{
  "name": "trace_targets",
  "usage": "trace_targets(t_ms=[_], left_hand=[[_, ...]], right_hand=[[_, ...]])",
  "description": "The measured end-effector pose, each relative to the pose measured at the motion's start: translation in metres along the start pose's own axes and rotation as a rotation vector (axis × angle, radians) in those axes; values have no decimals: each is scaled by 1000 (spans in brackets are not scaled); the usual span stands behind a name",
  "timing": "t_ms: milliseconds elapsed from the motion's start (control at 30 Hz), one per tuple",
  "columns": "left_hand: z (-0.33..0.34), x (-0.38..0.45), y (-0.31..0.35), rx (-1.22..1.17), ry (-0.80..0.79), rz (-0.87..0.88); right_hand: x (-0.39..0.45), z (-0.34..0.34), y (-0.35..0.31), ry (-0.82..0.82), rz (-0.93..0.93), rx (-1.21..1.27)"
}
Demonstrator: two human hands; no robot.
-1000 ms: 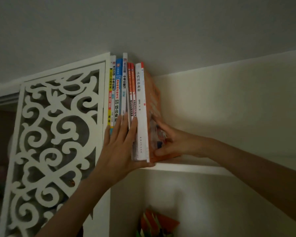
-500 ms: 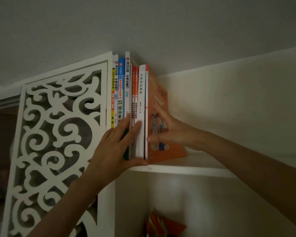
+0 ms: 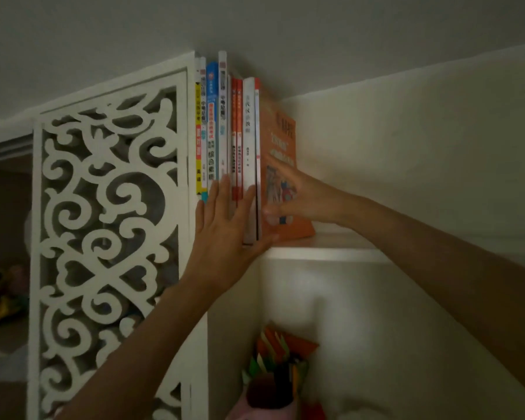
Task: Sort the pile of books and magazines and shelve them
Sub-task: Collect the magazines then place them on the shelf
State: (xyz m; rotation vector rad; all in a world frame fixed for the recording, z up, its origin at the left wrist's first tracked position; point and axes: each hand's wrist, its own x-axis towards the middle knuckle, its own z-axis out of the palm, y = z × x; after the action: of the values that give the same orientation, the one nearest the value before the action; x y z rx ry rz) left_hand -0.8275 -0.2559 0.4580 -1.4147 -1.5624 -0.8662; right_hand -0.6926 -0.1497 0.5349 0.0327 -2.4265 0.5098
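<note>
Head view: left hand (image 3: 225, 234) lay flat, fingers straight, against the upright book spines (image 3: 222, 131) on the top shelf (image 3: 322, 253); right hand (image 3: 297, 195) pressed spread fingers on the orange book (image 3: 281, 137).

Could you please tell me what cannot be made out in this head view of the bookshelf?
- Spine titles on the row of books: motion blur and dim light.
- Lower spines: covered by the left hand.
- Orange book cover picture: partly behind the right hand.
- Colourful items on the lower shelf: dark, blurred.
</note>
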Motion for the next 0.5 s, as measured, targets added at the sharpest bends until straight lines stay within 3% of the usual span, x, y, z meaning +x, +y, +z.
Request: trace_targets(t_ms=[100, 200, 300, 400, 500], left_hand=[[-8, -22, 24, -265, 98, 26], [-9, -53, 62, -491, 17, 59], [9, -85, 106, -624, -183, 128], [44, -125, 160, -810, -395, 184], [87, -184, 229, -996, -710, 179]], right_hand=[[-49, -11, -19, 189, 43, -54], [-127, -23, -30, 312, 111, -174], [-212, -25, -44, 316, 216, -231], [-302, -18, -40, 301, 442, -230], [-418, 2, -15, 223, 832, -260]])
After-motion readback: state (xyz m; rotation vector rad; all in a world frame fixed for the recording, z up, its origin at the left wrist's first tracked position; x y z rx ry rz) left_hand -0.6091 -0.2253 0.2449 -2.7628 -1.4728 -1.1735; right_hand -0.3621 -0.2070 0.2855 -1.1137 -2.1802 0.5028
